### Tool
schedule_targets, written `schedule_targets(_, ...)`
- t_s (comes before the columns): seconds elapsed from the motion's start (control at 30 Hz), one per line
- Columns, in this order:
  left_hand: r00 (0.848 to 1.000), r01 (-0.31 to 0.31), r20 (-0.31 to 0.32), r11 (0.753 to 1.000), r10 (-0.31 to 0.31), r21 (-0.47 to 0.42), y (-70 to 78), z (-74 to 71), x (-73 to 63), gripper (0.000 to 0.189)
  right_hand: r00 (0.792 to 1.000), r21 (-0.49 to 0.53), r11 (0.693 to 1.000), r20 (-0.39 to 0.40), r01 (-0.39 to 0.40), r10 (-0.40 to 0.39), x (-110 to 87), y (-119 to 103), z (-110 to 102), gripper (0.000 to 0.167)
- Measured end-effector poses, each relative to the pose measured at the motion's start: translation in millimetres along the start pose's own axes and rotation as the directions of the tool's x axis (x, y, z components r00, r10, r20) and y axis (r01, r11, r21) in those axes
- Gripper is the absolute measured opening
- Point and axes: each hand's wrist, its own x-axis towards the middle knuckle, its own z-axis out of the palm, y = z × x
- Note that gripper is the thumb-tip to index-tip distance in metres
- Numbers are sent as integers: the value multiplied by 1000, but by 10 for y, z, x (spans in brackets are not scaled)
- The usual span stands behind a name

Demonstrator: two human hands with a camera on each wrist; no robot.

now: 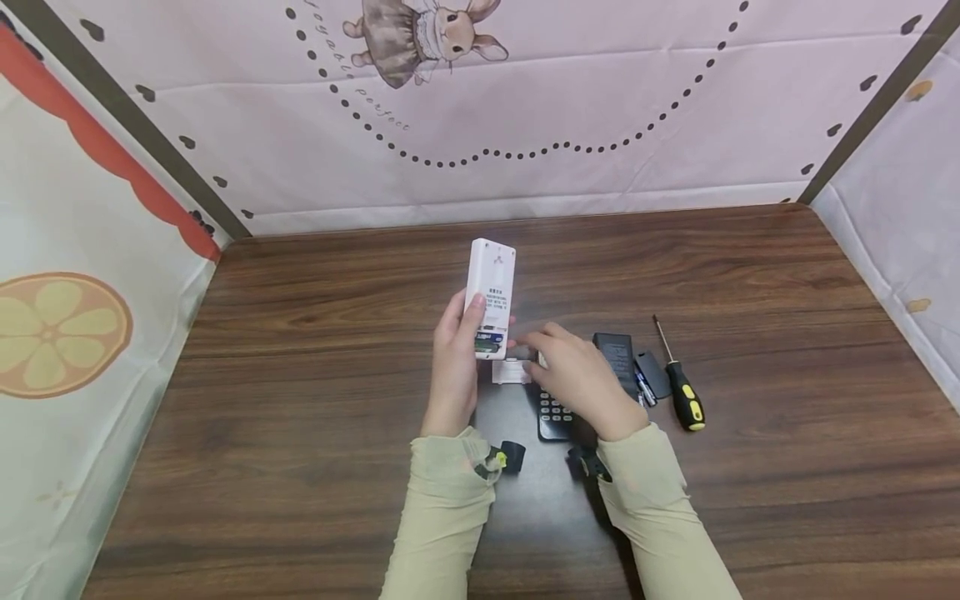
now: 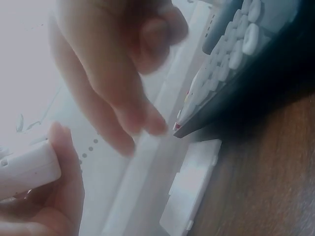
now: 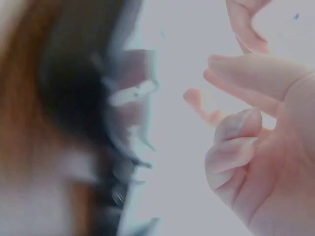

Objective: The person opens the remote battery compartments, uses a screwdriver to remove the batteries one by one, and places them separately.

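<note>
My left hand grips a white remote control, its back turned up and its battery bay uncovered. Dark batteries show in that bay. My right hand hovers beside the remote's lower end, with some fingers extended and others bent; I see nothing held in it. Below the hands, a white battery cover lies on the table, also visible as the pale cover in the left wrist view. Partly under my right hand is a black remote control with pale buttons.
Right of my right hand lie a black flat device, a dark cover and loose batteries. A black-and-yellow screwdriver is farther right. Printed cloth walls border the wooden table at the back and sides.
</note>
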Motion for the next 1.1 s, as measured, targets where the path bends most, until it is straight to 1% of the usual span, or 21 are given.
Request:
schedule_targets(0.17, 1000, 19, 12, 1000, -20, 11, -15, 23, 10, 40, 999, 37, 999, -33, -25, 26, -88, 132, -147, 34)
schedule_targets(0.27, 999, 30, 22, 999, -31, 17, -14, 33, 7, 40, 997, 44, 998, -63, -43, 46, -141, 267, -247, 34)
schedule_targets(0.37, 999, 37, 28, 999, -38, 28, -13, 42, 4, 39, 992, 64, 994, -84, -91, 96, -202, 430, -366, 35)
schedule_targets(0.53, 999, 37, 28, 999, -38, 31, -25, 41, 3, 38, 979, 125, 974, -48, -189, 197, -328, 721, -554, 42)
schedule_targets(0.7, 999, 34, 28, 999, -34, 23, -38, 40, 9, 39, 967, 157, 956, -9, -250, 254, -458, 945, -676, 48)
schedule_targets(0.77, 999, 36, 27, 999, -37, 26, -40, 42, 10, 39, 959, 155, 947, 21, -282, 282, -505, 1014, -702, 52)
schedule_targets(0.8, 999, 37, 28, 999, -38, 28, -44, 42, 11, 40, 952, 148, 940, 49, -308, 304, -526, 1046, -714, 54)
schedule_targets(0.9, 999, 38, 30, 999, -39, 30, -50, 45, 13, 40, 917, 119, 914, 150, -387, 369, -577, 1137, -732, 64)
schedule_targets(0.97, 999, 39, 29, 999, -40, 31, -52, 46, 13, 40, 893, 98, 901, 216, -422, 394, -599, 1195, -722, 71)
schedule_targets(1.0, 999, 40, 30, 999, -40, 27, -53, 46, 14, 40, 887, 94, 899, 239, -427, 396, -606, 1221, -712, 72)
schedule_targets(1.1, 999, 42, 29, 999, -43, 19, -52, 48, 12, 39, 884, 99, 904, 277, -417, 377, -618, 1295, -666, 73)
